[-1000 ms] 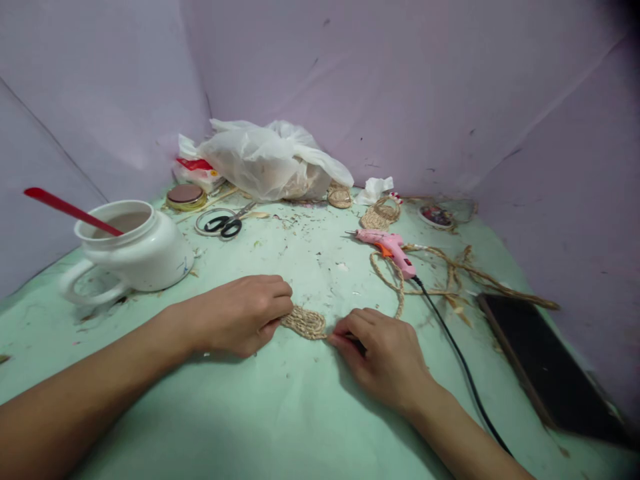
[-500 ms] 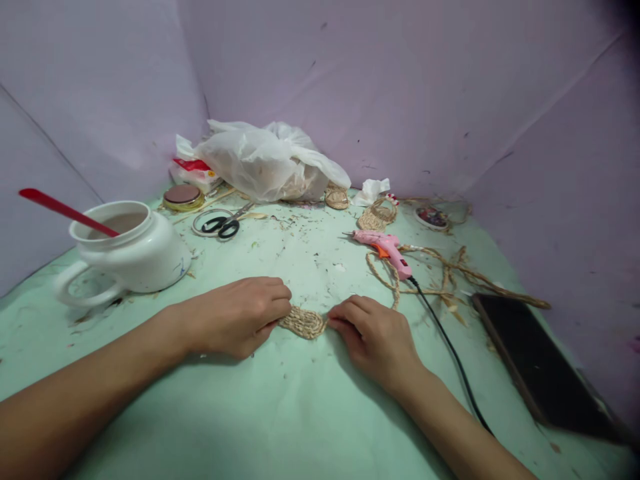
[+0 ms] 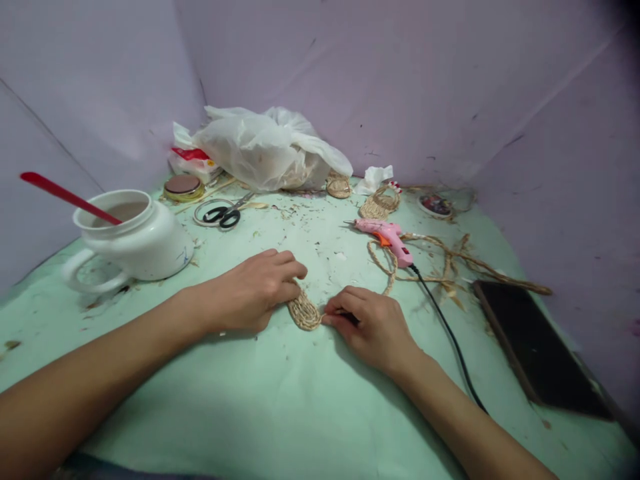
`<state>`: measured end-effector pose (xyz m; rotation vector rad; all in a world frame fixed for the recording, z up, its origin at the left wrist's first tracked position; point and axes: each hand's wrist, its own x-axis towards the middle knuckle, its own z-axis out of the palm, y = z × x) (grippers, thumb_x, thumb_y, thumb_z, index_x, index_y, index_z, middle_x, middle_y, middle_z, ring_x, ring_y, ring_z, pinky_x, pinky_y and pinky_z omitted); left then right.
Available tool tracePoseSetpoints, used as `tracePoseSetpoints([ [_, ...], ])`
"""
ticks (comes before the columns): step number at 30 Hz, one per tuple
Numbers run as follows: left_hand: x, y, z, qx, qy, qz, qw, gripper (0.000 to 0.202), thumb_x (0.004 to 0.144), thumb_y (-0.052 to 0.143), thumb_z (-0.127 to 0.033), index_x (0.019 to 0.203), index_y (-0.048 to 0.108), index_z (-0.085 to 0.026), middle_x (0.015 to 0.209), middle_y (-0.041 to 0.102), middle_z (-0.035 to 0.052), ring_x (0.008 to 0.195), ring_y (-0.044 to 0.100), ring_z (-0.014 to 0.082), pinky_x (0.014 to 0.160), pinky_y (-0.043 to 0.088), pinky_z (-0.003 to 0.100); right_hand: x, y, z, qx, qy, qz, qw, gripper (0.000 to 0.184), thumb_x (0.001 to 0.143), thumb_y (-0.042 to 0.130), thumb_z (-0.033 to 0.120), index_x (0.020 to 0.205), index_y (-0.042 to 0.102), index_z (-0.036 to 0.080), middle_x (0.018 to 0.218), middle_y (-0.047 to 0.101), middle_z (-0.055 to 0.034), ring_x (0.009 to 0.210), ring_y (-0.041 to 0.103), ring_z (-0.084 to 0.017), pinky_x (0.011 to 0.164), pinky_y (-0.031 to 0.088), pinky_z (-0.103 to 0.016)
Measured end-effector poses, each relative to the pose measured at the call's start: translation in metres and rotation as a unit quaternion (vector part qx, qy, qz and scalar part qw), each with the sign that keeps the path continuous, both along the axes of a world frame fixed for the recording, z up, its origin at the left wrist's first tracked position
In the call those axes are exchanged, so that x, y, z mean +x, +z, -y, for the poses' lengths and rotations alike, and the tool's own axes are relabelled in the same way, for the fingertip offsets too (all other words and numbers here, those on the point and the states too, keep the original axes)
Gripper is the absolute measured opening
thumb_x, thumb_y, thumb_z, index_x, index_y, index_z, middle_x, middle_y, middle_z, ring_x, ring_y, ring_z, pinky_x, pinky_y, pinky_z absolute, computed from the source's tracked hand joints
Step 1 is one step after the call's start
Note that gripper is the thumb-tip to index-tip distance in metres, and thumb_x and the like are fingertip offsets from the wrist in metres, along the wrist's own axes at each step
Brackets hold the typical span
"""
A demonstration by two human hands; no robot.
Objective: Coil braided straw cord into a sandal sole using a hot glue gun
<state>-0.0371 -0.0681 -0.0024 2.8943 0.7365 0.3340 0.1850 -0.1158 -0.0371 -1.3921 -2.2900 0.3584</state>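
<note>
A small coiled sole of braided straw (image 3: 305,312) lies on the green tabletop between my hands. My left hand (image 3: 263,287) is closed on its far left end, and the fingers cover that end. My right hand (image 3: 373,325) pinches the straw cord close to the sole's near right edge. Behind my right hand the braided cord (image 3: 390,283) runs back in a loop toward a pink glue gun (image 3: 383,237), which lies on its side with its nozzle to the left.
At left stands a white mug (image 3: 150,243) with a red stick (image 3: 65,197) in it. Scissors (image 3: 225,215), a round tin (image 3: 183,188) and a plastic bag (image 3: 265,150) are farther back. Two small straw slippers (image 3: 380,203) sit near the wall. A phone (image 3: 540,353) lies at right, beside the glue gun's black cable (image 3: 450,333).
The sole has been turned, so its near end now points more toward me. My left hand has moved slightly right and away from me. My right hand still pinches by its edge.
</note>
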Motion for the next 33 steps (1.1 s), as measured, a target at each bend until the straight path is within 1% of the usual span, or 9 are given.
tracePoseSetpoints([
  [2,0.002,0.003,0.005,-0.017,0.024,0.017,0.999,0.024,0.078,0.045,-0.011,0.089,0.065,-0.018,0.107,0.057,0.0087,0.093,0.052,0.0202,0.079,0.042,0.033,-0.001,0.0,0.0,-0.01,-0.009,-0.005,1.0,0.002,0.078,0.066,0.024,0.077,0.066,0.021,0.075,0.068,0.0011,0.067,0.061,-0.014,0.057,0.036,-0.024],
  [3,0.003,0.005,0.007,-0.031,0.072,0.04,0.996,0.024,0.081,0.043,-0.014,0.092,0.064,-0.017,0.104,0.057,0.0095,0.09,0.053,0.0195,0.076,0.042,0.032,-0.001,0.0,0.0,-0.013,-0.011,-0.007,1.0,0.002,0.077,0.066,0.023,0.076,0.066,0.021,0.074,0.068,0.0012,0.067,0.061,-0.014,0.057,0.036,-0.024],
  [6,0.011,0.006,0.015,-0.097,0.264,0.091,0.955,0.025,0.087,0.04,-0.028,0.086,0.062,-0.016,0.076,0.061,0.0042,0.067,0.054,0.0152,0.061,0.04,0.027,-0.002,0.001,0.0,-0.02,-0.014,-0.003,1.0,0.002,0.077,0.066,0.023,0.076,0.066,0.022,0.074,0.068,0.0015,0.066,0.061,-0.013,0.056,0.035,-0.023],
  [8,0.019,0.004,0.018,-0.144,0.319,0.06,0.935,0.026,0.086,0.042,-0.035,0.082,0.062,-0.018,0.065,0.059,0.0012,0.061,0.052,0.0146,0.057,0.038,0.026,-0.002,0.002,0.0,-0.019,-0.018,0.002,1.0,0.002,0.076,0.066,0.023,0.075,0.066,0.022,0.074,0.068,0.0015,0.066,0.061,-0.014,0.055,0.034,-0.023],
  [13,0.033,-0.007,0.023,-0.117,0.298,-0.029,0.947,0.02,0.081,0.048,-0.035,0.083,0.06,-0.019,0.078,0.058,0.0041,0.07,0.055,0.0186,0.061,0.039,0.03,-0.004,0.003,0.002,-0.021,-0.009,0.0,1.0,0.002,0.077,0.065,0.023,0.076,0.066,0.022,0.075,0.068,0.0009,0.066,0.06,-0.013,0.055,0.034,-0.023],
  [17,0.03,-0.011,0.023,-0.132,0.247,-0.008,0.96,0.018,0.082,0.045,-0.028,0.089,0.059,-0.019,0.087,0.056,0.0057,0.078,0.056,0.0197,0.069,0.044,0.033,-0.004,0.005,0.005,-0.044,0.026,-0.02,0.998,0.007,0.078,0.061,0.016,0.079,0.065,0.021,0.077,0.067,-0.0002,0.069,0.06,-0.013,0.058,0.038,-0.023],
  [20,0.027,-0.012,0.022,-0.149,0.223,0.02,0.963,0.017,0.082,0.045,-0.025,0.089,0.059,-0.018,0.088,0.055,0.0055,0.079,0.056,0.019,0.071,0.045,0.033,-0.002,0.006,0.007,-0.049,0.019,-0.038,0.998,0.005,0.077,0.063,0.017,0.077,0.065,0.02,0.077,0.066,-0.0008,0.068,0.059,-0.013,0.059,0.04,-0.023],
  [28,0.026,-0.012,0.021,-0.161,0.215,0.026,0.963,0.014,0.082,0.047,-0.024,0.087,0.059,-0.018,0.086,0.053,0.0049,0.079,0.054,0.0187,0.072,0.046,0.034,-0.002,0.001,0.005,-0.006,0.024,-0.083,0.996,0.006,0.077,0.062,0.015,0.073,0.062,0.019,0.072,0.063,-0.0009,0.066,0.056,-0.013,0.058,0.039,-0.023],
  [33,0.025,-0.012,0.022,-0.167,0.217,0.019,0.962,0.013,0.083,0.045,-0.023,0.085,0.057,-0.018,0.086,0.052,0.0047,0.078,0.054,0.0179,0.072,0.046,0.034,-0.004,0.0,0.004,-0.017,0.025,-0.104,0.994,0.005,0.075,0.064,0.015,0.071,0.063,0.019,0.071,0.062,-0.0001,0.063,0.055,-0.012,0.056,0.038,-0.023],
])
